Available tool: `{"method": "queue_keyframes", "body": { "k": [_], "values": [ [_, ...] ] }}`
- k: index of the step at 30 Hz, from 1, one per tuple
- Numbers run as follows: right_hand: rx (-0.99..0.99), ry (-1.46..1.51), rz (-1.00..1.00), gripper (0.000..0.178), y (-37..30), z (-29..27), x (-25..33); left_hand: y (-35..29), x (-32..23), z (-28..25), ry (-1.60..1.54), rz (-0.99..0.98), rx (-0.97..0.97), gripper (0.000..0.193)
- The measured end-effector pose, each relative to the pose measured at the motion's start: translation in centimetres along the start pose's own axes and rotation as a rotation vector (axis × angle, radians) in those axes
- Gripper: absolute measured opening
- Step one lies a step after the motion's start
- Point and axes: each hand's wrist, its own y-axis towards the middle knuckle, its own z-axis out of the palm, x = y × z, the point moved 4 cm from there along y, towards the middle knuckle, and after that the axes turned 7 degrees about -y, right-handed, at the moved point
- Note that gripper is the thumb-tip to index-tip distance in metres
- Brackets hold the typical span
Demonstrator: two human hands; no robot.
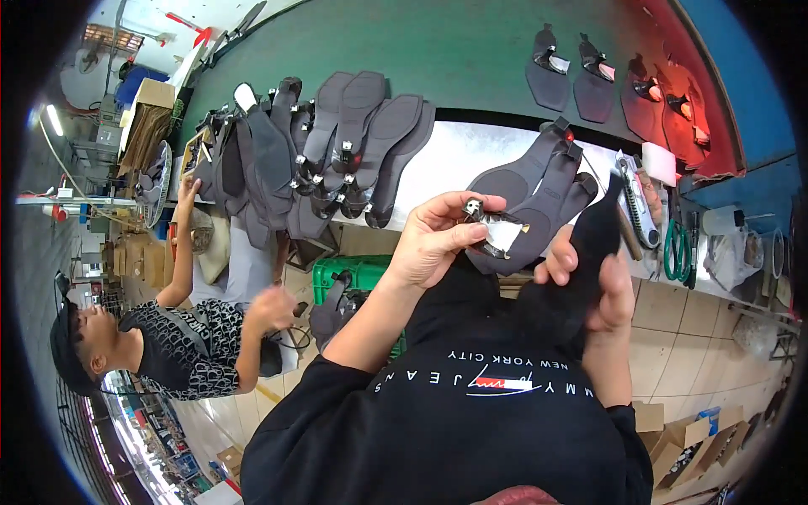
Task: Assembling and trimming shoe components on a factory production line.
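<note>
My left hand [442, 240] pinches a small dark sandal strap [502, 237] with a white patch and a shiny end, held in front of my chest. To its right, my right hand [596, 282] has its fingers closed around a black sandal insole [599, 215], which stands tilted and is partly blurred. Behind both hands, several dark grey insoles [509, 178] lie overlapping on the near table edge. Their toe ends carry dark straps.
More grey insoles [358, 109] are heaped to the left. Strapped pieces [549, 80] lie on the green belt [471, 63], some under red light. A utility knife [641, 210] and green-handled scissors [676, 248] lie right. A green crate [332, 273] and a co-worker [181, 337] are left.
</note>
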Motion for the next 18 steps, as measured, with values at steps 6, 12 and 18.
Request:
{"method": "queue_keyframes", "body": {
  "k": [6,12,18],
  "values": [
    [-0.037,-0.912,-0.160,0.031,-1.0,0.0,0.3,-0.6,-0.2,0.2,0.010,0.044,0.017,0.024],
    [-0.212,-0.935,-0.130,0.045,-1.3,1.3,0.3,-0.8,0.1,-1.3,0.080,0.049,0.003,0.020],
    [-0.130,-1.123,-0.290,0.050,-1.7,1.2,0.2,-0.8,0.0,0.0,0.215,0.025,0.033,0.029]
  ]
}}
